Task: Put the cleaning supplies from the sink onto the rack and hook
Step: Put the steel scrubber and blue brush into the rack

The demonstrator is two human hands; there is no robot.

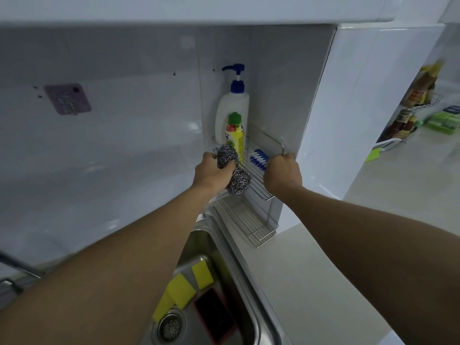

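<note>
Far left on the white tiled wall, a pink square adhesive hook (67, 98), bare. Further right, a two-tier steel wire rack (260, 188) fixed in the wall corner; on its upper shelf, a tall white pump bottle with a blue pump head (232, 108) at the back, a yellow bottle with a green cap (235, 135) just in front of it, and a blue-and-white bristle brush (258, 160) lying to the right. Left hand (211, 174) closed around two grey steel-wool scourers (232, 170), held at the front left edge of the upper shelf, one ball above the fingers and one below. Right hand (282, 174) at the front right rim of the same shelf, fingers curled; gripping the wire or merely resting on it, impossible to tell. Lower shelf bare. Below, in the stainless steel sink (224, 245), three yellow sponges (181, 291) and a dark pad with a pink rim (214, 314), near the round drain (171, 326). To the right, the pale desk (323, 282).
</note>
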